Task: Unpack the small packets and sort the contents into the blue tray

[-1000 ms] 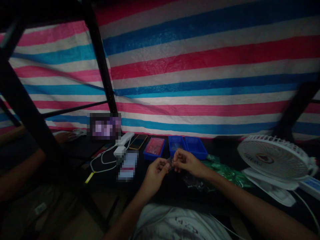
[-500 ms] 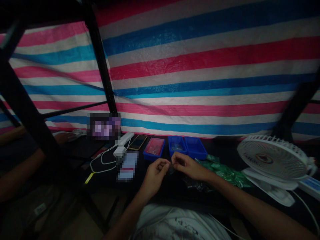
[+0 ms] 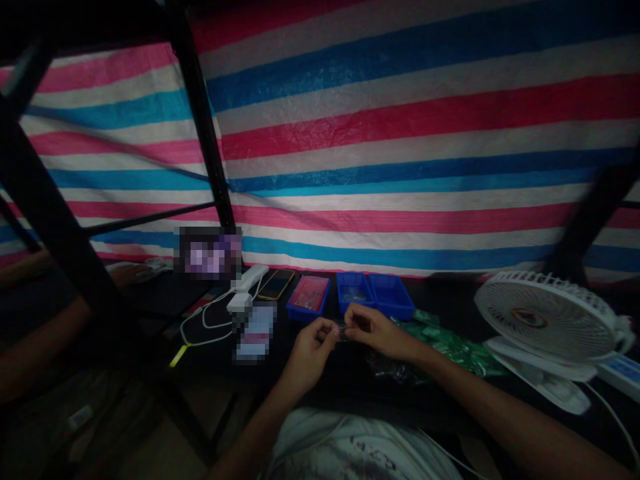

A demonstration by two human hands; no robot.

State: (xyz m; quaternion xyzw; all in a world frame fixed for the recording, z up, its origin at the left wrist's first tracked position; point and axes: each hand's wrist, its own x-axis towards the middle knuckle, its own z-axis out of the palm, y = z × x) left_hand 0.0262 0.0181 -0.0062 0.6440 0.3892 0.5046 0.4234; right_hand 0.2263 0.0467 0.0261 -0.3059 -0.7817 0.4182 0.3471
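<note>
Shirt: A white printed shirt [image 3: 350, 447] filled the bottom of the view, with a thin white cable [image 3: 445, 453] running past it.

Hands: The left hand [image 3: 310, 353] and right hand [image 3: 375, 332] were together above the table, fingertips meeting and both pinching the same item.

Held item: A small dark translucent piece [image 3: 341, 331] sat between the fingertips of both hands, mostly hidden by them; what it was could not be told.

Work in hand: Both hands were engaged in close finger work on that piece, held up off the tabletop, judging by the pinch.

Beside the right hand: A clear dark plastic bag [image 3: 395, 368] lay on the black tabletop [image 3: 330, 393], just below the right wrist, and crumpled green plastic packaging [image 3: 450, 348] lay beside it.

Left of the hands: A pixelated card [image 3: 255, 332] lay near a white charger [image 3: 239, 303], its white cable [image 3: 205, 337] looping across the table near a yellow tag [image 3: 179, 356].

Far edge: A phone [image 3: 276, 285], a red tray [image 3: 309, 295] and two blue trays [image 3: 355, 293] stood in a row.

Right side: A white desk fan [image 3: 543, 317] stood tilted upward beside a power strip [image 3: 620, 370].

Far left: A co-worker's hand [image 3: 127, 275] rested on the table beyond a black metal post [image 3: 200, 120].

Backdrop: A striped pink, white and blue tarp [image 3: 400, 133] hung behind everything.
</note>
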